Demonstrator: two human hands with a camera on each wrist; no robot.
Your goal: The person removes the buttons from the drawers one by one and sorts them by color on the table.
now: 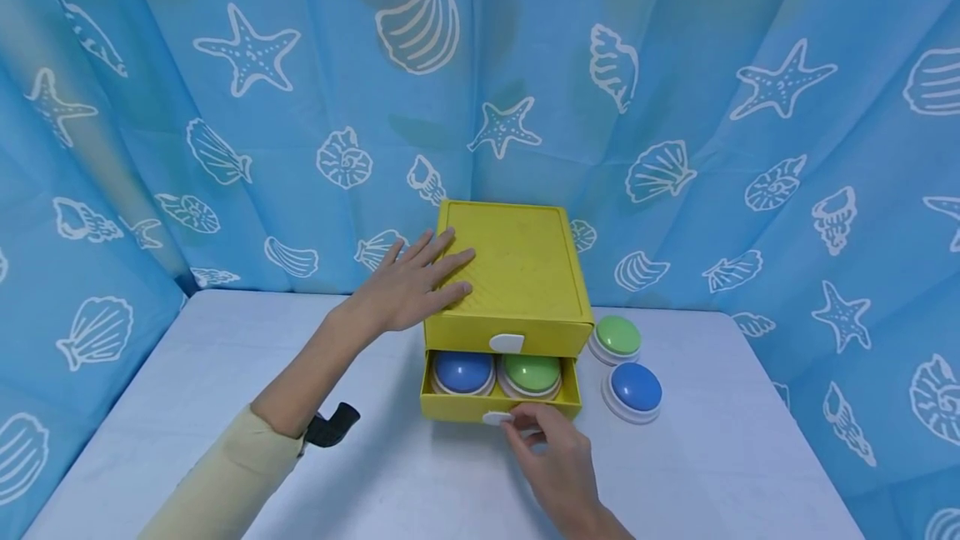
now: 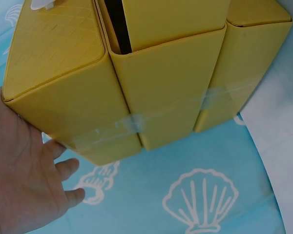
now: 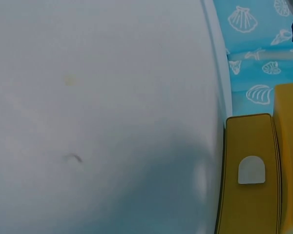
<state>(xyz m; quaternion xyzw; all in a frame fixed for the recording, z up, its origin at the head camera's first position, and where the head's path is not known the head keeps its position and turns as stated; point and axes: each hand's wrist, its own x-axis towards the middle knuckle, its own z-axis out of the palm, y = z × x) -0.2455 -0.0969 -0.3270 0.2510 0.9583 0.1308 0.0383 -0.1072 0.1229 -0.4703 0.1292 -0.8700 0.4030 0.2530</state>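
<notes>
A yellow drawer box (image 1: pixel 517 265) stands on the table. Its middle drawer (image 1: pixel 457 408) is pulled out, with a blue push-button (image 1: pixel 462 372) and a green push-button (image 1: pixel 532 372) side by side inside. My left hand (image 1: pixel 405 286) rests on the box's top at the left edge, fingers spread and straight; in the left wrist view the left hand (image 2: pixel 29 175) lies along the box's side. My right hand (image 1: pixel 555 457) has thumb and index finger curled at the drawer's white tab (image 1: pixel 495 418), pinching its right edge. The right wrist view does not show that hand.
Another green push-button (image 1: pixel 618 335) and another blue push-button (image 1: pixel 636 387) sit on the white table (image 1: pixel 697 457) right of the box. A blue curtain (image 1: pixel 480 90) with shell prints hangs behind. The closed bottom drawer (image 3: pixel 249 204) shows in the right wrist view.
</notes>
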